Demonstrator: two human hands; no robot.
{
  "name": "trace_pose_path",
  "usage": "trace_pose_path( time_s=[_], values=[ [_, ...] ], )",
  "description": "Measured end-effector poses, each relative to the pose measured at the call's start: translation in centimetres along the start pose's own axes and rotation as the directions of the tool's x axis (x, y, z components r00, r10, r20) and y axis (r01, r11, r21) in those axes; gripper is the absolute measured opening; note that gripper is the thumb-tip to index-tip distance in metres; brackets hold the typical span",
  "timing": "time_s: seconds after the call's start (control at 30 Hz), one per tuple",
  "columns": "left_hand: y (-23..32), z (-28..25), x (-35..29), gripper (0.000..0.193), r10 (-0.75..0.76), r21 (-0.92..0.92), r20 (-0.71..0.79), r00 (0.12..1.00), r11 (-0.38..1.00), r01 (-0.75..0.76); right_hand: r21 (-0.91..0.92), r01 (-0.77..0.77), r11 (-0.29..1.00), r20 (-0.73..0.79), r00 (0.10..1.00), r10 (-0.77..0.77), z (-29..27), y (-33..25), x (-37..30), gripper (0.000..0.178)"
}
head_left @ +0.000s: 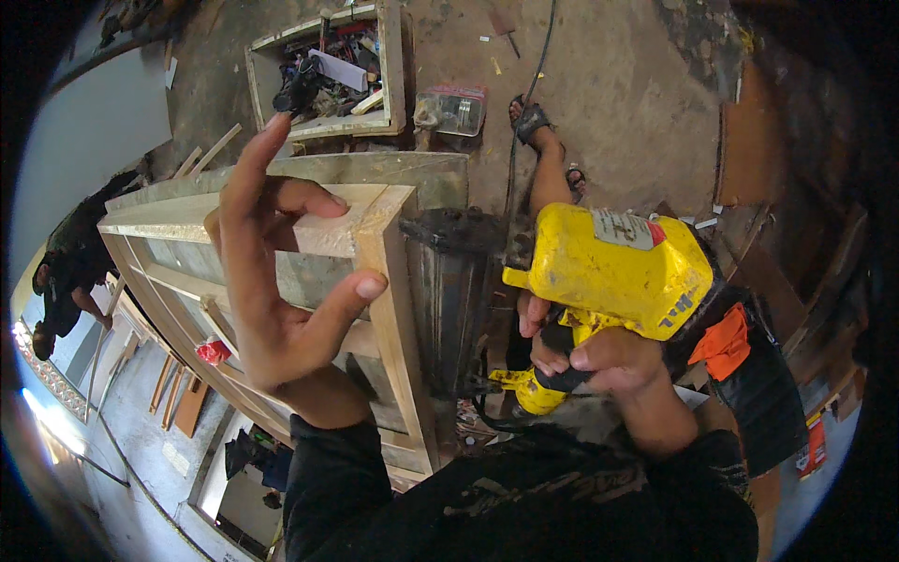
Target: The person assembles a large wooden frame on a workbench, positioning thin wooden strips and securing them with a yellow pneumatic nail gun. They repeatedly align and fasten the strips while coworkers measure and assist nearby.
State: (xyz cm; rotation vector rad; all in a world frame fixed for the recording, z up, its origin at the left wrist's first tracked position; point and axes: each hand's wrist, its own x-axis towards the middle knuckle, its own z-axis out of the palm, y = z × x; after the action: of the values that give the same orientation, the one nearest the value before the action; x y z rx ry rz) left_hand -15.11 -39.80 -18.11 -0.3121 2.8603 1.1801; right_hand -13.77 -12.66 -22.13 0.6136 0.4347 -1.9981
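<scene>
A pale wooden frame [398, 323] with several slats stands in front of me, its corner near the middle of the view. My left hand [290, 281] spans the top rail at that corner, thumb on the near face and a bent finger over the top; its index finger points up. My right hand [613, 365] is wrapped round the handle of a nail gun [618, 272] with a scuffed yellow body. The gun's long dark part [454, 300] lies close beside the frame's upright; whether they touch I cannot tell.
A wooden box [395, 75] full of odds and ends stands beyond the frame, beside a clear case [454, 110]. A black hose [543, 51] crosses the floor. Another person [75, 272] bends at far left. An orange cloth [721, 342] lies at right among boards.
</scene>
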Motion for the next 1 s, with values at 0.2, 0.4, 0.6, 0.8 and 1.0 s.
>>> trace_pose_path(
  time_s=[0.2, 0.4, 0.6, 0.8, 1.0],
  values=[
    [0.5, -0.7, 0.2, 0.103, -0.007, 0.035, 0.047, 0.999, 0.999, 0.005, 0.044, 0.004, 0.999, -0.024, 1.000, -0.002, -1.4, -0.5, -1.0, 0.073],
    [0.8, -1.4, 0.4, 0.088, 0.031, 0.026, 0.145, 0.989, 0.999, -0.035, 0.069, 0.218, 0.974, -0.200, 0.959, -0.200, -7.1, -5.1, -6.7, 0.067],
    [1.2, -3.9, 0.8, 0.057, 0.171, 0.018, 0.316, 0.933, 0.982, -0.186, 0.065, 0.488, 0.870, -0.228, 0.857, -0.463, -7.8, -10.0, -13.9, 0.059],
    [-0.9, -4.5, 0.0, 0.056, 0.182, 0.183, 0.255, 0.950, 0.955, -0.232, 0.019, 0.588, 0.808, -0.061, 0.808, -0.586, -3.6, -12.5, -14.5, 0.059],
    [-4.1, -4.5, -2.9, 0.053, 0.235, 0.256, 0.200, 0.951, 0.924, -0.282, -0.028, 0.601, 0.798, 0.045, 0.799, -0.600, 1.9, -13.7, -13.0, 0.059]
  ],
)
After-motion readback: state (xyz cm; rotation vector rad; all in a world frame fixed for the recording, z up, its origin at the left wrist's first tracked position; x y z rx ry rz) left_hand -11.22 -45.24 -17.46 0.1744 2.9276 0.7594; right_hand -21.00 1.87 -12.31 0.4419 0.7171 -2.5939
